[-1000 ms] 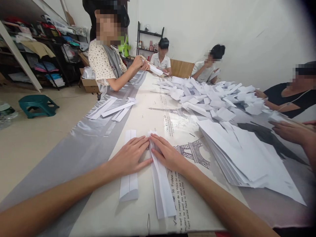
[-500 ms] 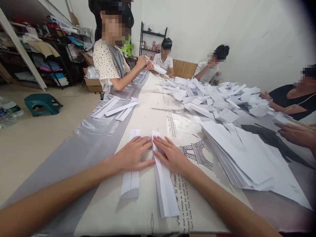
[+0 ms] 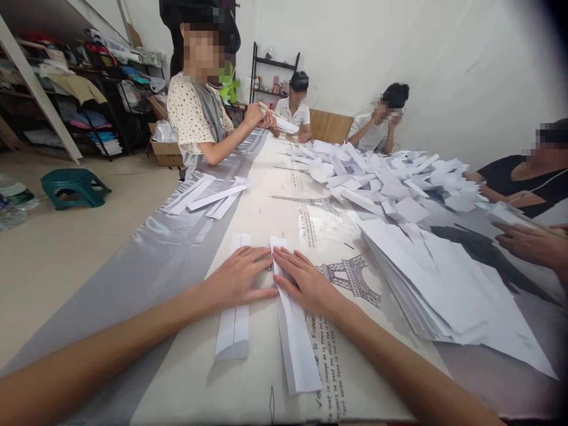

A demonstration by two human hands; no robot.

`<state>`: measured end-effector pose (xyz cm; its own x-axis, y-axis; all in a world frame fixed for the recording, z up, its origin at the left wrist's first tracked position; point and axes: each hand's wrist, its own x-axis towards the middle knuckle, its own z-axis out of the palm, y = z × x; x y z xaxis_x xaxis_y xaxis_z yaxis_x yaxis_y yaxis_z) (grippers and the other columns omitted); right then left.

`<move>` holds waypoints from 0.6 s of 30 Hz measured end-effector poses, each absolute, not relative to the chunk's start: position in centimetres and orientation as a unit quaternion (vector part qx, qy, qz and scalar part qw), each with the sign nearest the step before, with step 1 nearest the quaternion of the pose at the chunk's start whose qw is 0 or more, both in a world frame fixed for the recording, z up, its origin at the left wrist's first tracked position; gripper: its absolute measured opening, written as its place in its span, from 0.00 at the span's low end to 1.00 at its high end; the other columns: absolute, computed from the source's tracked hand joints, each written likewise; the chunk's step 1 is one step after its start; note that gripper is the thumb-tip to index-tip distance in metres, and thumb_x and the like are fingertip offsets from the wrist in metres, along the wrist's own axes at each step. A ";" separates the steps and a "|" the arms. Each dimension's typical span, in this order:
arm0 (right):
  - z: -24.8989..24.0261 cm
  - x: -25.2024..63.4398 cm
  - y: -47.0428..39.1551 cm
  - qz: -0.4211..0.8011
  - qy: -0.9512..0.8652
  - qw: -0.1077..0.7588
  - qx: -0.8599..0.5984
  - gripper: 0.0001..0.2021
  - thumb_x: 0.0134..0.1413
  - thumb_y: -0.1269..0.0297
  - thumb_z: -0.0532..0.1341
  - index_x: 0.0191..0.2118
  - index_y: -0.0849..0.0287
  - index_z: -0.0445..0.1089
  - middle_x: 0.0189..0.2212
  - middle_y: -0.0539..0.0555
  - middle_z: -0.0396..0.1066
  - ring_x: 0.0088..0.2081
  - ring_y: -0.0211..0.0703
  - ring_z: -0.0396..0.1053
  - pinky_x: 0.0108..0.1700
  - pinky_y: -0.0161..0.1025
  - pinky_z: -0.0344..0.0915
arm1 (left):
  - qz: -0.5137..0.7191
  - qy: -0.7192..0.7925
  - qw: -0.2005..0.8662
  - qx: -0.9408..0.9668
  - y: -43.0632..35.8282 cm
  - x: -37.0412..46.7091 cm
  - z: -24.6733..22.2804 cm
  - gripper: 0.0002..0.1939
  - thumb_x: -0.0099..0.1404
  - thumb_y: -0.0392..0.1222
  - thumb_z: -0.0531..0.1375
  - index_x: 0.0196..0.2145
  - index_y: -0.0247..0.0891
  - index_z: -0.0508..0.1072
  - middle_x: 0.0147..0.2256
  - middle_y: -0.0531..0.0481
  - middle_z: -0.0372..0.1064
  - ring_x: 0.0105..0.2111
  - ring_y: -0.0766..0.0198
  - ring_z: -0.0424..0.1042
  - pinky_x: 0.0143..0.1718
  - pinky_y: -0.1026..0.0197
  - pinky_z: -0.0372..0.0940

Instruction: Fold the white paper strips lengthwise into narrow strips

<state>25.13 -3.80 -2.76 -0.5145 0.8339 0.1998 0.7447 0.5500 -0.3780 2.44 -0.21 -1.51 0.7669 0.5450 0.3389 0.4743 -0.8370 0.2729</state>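
A long folded strip of white paper (image 3: 298, 349) lies lengthwise in front of me on the printed tablecloth. My right hand (image 3: 306, 278) rests flat across its upper part, fingers extended. From the other side, my left hand (image 3: 242, 275) reaches to the strip's left edge with fingertips and thumb; its fingers are stretched out too. Beneath the left hand lies a second folded paper strip (image 3: 233, 337), partly covered by that hand. The fingertips of both hands nearly meet at the first strip.
To the right lies a stack of white sheets (image 3: 426, 290), with a heap of folded papers (image 3: 381, 177) beyond. Several folded strips (image 3: 222, 194) lie at left. A person (image 3: 199, 112) stands at the left edge holding paper; others sit around. A green stool (image 3: 75, 186) stands on the floor.
My hands stay on the strip with barely any movement. The person seated at the far right side of the back has raised a hand toward the head.
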 end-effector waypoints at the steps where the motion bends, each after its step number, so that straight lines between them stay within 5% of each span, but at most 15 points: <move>1: -2.8 25.1 -3.8 0.120 -0.862 0.180 -0.459 0.28 0.73 0.54 0.49 0.73 0.54 0.48 0.72 0.54 0.49 0.72 0.49 0.47 0.73 0.57 0.46 | 0.206 0.272 0.085 0.936 -0.2 2.5 -1.6 0.29 0.70 0.62 0.58 0.60 0.40 0.69 0.62 0.42 0.65 0.60 0.48 0.66 0.62 0.45 0.58; 11: -3.0 24.8 -3.8 0.085 -0.869 0.160 -0.461 0.27 0.73 0.56 0.48 0.72 0.61 0.53 0.71 0.57 0.50 0.72 0.49 0.46 0.72 0.56 0.46 | 0.202 0.327 0.105 0.917 -0.2 2.4 -1.9 0.35 0.67 0.67 0.58 0.58 0.38 0.66 0.61 0.37 0.64 0.60 0.45 0.65 0.59 0.45 0.62; 18: -2.9 24.8 -3.8 0.076 -0.870 0.162 -0.459 0.28 0.72 0.57 0.50 0.71 0.63 0.52 0.71 0.59 0.52 0.72 0.48 0.49 0.72 0.56 0.48 | 0.117 0.302 0.073 0.943 0.4 2.3 -2.4 0.45 0.70 0.72 0.46 0.72 0.37 0.48 0.71 0.37 0.48 0.70 0.47 0.50 0.69 0.41 0.41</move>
